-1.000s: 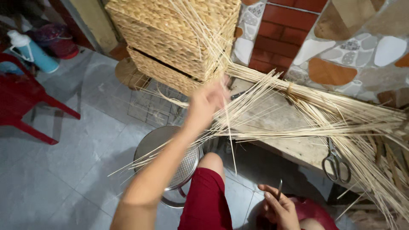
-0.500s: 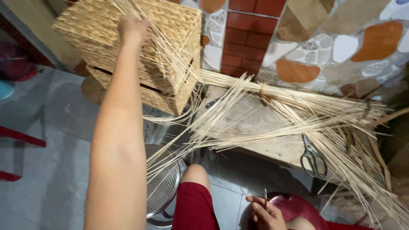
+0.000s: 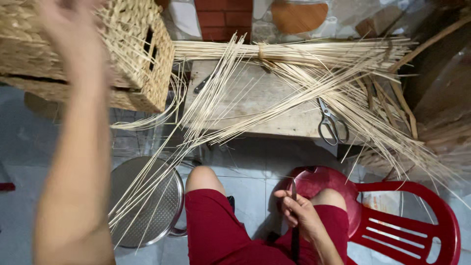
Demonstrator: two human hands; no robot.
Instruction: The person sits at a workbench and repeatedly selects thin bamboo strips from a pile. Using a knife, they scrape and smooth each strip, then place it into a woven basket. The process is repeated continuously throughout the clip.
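Up at the basket, with plenty of reed left loose

Clearly the weaving is well on: the woven basket (image 3: 122, 54) has full sides and a slot handle, and stands on its side at the left end of the wooden bench (image 3: 265, 105). The left hand (image 3: 73, 34) is raised against it, blurred, so I cannot tell whether it grips anything. The right hand (image 3: 299, 211) rests low by the lap, fingers closed around a thin dark tool (image 3: 295, 230). A big tied bundle of pale reeds (image 3: 314, 54) fans across the bench and down over a round metal stool (image 3: 147, 201), many strands unused. Scissors (image 3: 331, 122) lie untouched on the bench, and a red plastic chair (image 3: 407, 216) stands at the right. Loose ends on the basket suggest finishing is left.
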